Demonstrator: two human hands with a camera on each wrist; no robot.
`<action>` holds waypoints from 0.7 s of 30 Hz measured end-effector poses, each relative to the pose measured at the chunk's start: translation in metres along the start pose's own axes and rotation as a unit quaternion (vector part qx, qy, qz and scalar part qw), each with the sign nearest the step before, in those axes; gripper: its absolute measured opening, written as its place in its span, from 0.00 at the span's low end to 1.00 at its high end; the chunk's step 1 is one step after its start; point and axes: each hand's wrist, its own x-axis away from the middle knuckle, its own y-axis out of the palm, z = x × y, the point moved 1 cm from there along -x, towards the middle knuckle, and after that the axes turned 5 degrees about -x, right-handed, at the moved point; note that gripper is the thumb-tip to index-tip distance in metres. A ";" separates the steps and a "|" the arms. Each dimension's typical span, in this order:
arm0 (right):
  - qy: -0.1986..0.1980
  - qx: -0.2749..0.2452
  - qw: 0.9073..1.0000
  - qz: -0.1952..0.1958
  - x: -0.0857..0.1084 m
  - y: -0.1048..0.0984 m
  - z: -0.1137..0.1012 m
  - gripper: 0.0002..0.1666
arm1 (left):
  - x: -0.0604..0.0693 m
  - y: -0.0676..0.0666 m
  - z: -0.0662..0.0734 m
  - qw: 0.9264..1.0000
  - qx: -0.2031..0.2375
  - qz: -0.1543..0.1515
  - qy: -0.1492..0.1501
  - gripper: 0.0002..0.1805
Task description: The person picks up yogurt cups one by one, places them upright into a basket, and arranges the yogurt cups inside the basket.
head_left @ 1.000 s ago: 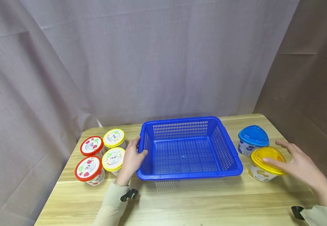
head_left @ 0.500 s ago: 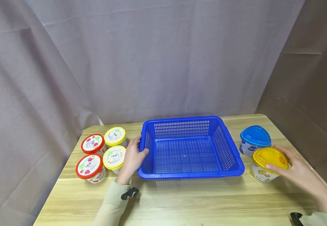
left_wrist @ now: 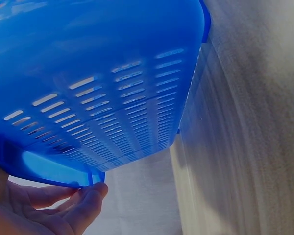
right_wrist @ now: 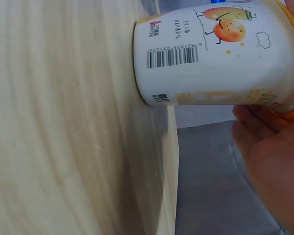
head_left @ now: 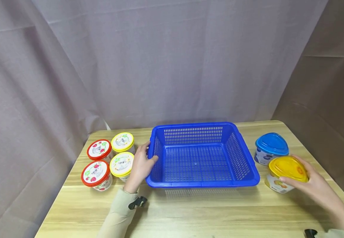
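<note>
Right hand point(head_left: 314, 182), the nearer, grips the upright yellow-lidded tub point(head_left: 287, 168) between thumb and fingers, right of the blue basket point(head_left: 203, 184) on the worktop point(head_left: 189, 215); left hand point(head_left: 141, 167), fingers curled, holds the basket's left rim.

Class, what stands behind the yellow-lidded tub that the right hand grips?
In the head view, a blue-lidded tub. Its lid and the left part of its front show; its lower right is covered by the yellow-lidded tub, so whether they touch cannot be told.
</note>
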 end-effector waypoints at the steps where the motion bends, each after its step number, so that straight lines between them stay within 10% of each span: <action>1: 0.000 -0.004 1.000 0.000 0.000 0.000 0.001 0.61 | 0.000 0.000 0.000 1.000 0.000 0.000 0.000 0.37; 21: 0.006 -0.008 1.000 0.010 0.003 0.004 0.005 0.60 | 0.001 -0.001 -0.002 1.000 0.005 0.004 -0.003 0.36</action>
